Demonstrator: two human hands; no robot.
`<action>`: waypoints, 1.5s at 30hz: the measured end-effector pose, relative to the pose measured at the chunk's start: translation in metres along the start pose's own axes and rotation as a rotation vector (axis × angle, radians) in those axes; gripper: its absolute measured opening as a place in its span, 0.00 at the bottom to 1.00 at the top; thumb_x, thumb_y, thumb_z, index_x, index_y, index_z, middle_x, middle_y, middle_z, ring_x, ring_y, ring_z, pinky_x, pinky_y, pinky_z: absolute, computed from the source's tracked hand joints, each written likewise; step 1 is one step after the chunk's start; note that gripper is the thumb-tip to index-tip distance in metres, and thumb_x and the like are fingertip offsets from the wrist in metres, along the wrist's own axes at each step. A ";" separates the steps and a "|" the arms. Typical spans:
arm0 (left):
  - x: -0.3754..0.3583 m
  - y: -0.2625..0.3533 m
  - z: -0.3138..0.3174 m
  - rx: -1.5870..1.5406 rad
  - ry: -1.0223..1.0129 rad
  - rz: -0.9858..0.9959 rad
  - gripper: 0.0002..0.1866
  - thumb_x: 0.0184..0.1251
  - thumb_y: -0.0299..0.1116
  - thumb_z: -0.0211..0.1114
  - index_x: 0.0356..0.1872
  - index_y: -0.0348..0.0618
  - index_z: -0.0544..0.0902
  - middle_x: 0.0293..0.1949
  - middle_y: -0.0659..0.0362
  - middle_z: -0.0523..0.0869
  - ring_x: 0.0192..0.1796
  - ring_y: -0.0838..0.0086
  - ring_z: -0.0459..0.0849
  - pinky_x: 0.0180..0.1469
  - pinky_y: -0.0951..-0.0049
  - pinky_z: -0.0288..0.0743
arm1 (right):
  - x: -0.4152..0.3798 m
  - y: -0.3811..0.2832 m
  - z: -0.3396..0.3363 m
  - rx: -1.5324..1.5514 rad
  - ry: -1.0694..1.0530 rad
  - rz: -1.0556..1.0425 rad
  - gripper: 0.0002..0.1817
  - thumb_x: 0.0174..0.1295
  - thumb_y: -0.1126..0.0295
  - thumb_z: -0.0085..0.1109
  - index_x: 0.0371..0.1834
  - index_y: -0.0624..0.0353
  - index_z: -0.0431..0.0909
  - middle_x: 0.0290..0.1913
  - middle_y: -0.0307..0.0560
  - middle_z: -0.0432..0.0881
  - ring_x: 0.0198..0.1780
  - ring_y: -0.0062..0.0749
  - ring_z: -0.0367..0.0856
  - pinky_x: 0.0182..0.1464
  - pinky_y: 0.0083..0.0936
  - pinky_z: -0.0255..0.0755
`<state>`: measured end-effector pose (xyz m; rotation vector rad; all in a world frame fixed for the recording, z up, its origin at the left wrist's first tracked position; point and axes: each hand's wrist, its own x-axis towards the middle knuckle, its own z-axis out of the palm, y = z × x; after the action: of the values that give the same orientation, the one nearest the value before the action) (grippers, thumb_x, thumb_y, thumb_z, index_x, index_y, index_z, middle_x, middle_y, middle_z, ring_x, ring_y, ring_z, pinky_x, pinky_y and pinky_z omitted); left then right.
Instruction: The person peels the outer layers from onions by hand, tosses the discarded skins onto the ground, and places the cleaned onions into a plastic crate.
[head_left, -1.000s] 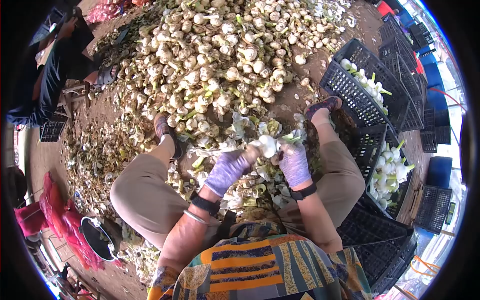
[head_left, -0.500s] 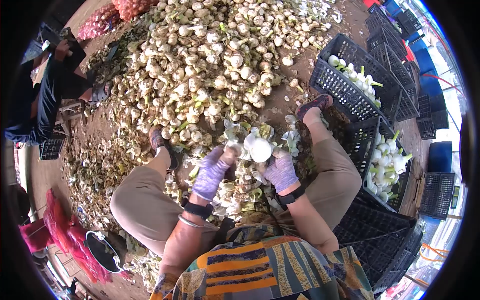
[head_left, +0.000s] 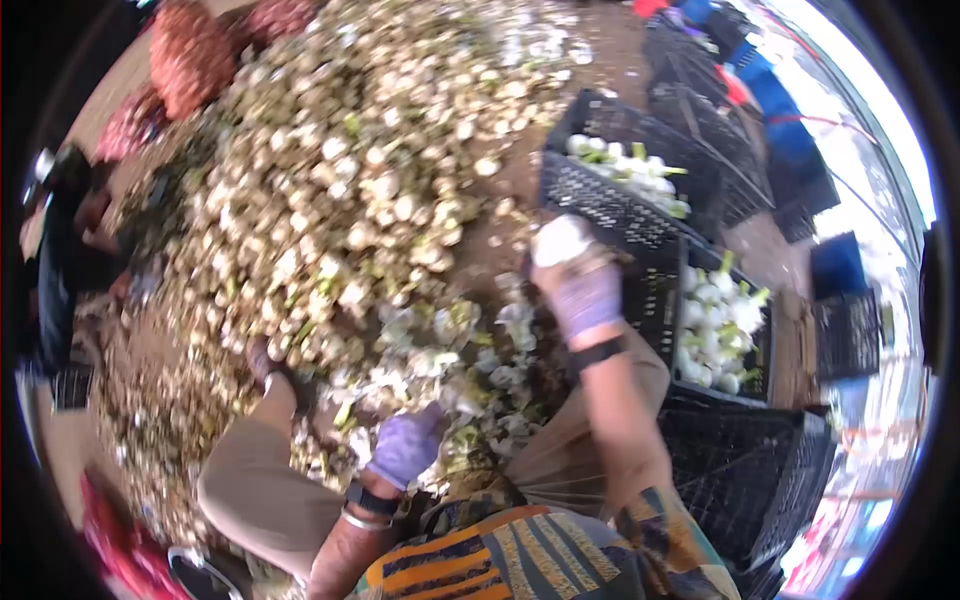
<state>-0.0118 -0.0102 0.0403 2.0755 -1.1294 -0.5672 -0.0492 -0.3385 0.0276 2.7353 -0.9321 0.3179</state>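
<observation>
My right hand point(head_left: 583, 290), in a purple glove, is closed around a peeled white garlic bulb point(head_left: 562, 241). It is stretched out to the right, beside the near wall of a black crate point(head_left: 600, 205) that holds white bulbs with green stems. My left hand point(head_left: 408, 446), gloved alike, is low over the peeled skins point(head_left: 460, 370) between my legs. Its fingers look curled in; blur hides whether anything is in them. A large heap of unpeeled garlic bulbs point(head_left: 340, 200) spreads ahead of me.
A second black crate point(head_left: 668, 340) of white bulbs point(head_left: 715, 325) stands by my right knee, with a dark crate point(head_left: 745, 470) nearer me. Full mesh sacks point(head_left: 190, 60) lie at the back left. Another person point(head_left: 60, 260) is at the left, and a bucket point(head_left: 200, 575) stands low left.
My right hand has swung right and forward with the white garlic bulb, away from my left hand. My left hand has dropped lower. The view has turned to the right.
</observation>
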 end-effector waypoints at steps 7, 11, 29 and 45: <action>-0.003 -0.011 -0.015 0.308 -0.616 -0.319 0.07 0.53 0.31 0.58 0.31 0.46 0.82 0.36 0.54 0.82 0.34 0.61 0.83 0.34 0.59 0.74 | 0.069 -0.021 0.024 1.517 -0.202 0.516 0.10 0.60 0.66 0.52 0.39 0.58 0.78 0.33 0.43 0.80 0.37 0.37 0.79 0.36 0.33 0.74; -0.016 -0.033 -0.006 0.284 -0.431 -0.311 0.09 0.53 0.32 0.59 0.36 0.47 0.82 0.31 0.54 0.83 0.31 0.62 0.83 0.32 0.60 0.74 | 0.010 -0.173 0.035 1.096 -0.634 -0.119 0.18 0.48 0.72 0.63 0.45 0.55 0.79 0.34 0.41 0.82 0.34 0.29 0.79 0.39 0.27 0.75; -0.013 -0.071 -0.031 -0.390 0.666 -0.568 0.33 0.53 0.37 0.70 0.60 0.37 0.69 0.57 0.39 0.71 0.57 0.53 0.74 0.56 0.65 0.70 | -0.083 -0.236 -0.028 2.255 -1.531 0.503 0.28 0.61 0.48 0.55 0.53 0.59 0.72 0.35 0.38 0.79 0.38 0.25 0.80 0.41 0.22 0.76; -0.003 -0.025 -0.018 0.219 0.482 0.082 0.32 0.47 0.21 0.64 0.59 0.44 0.69 0.48 0.46 0.75 0.47 0.49 0.75 0.46 0.58 0.75 | -0.093 -0.181 -0.062 2.122 -1.002 0.584 0.23 0.57 0.75 0.61 0.56 0.64 0.67 0.46 0.43 0.76 0.44 0.24 0.77 0.45 0.21 0.73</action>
<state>0.0122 0.0083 0.0332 2.1746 -1.0132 0.1050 -0.0168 -0.1285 0.0339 4.2908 -3.0273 -0.3899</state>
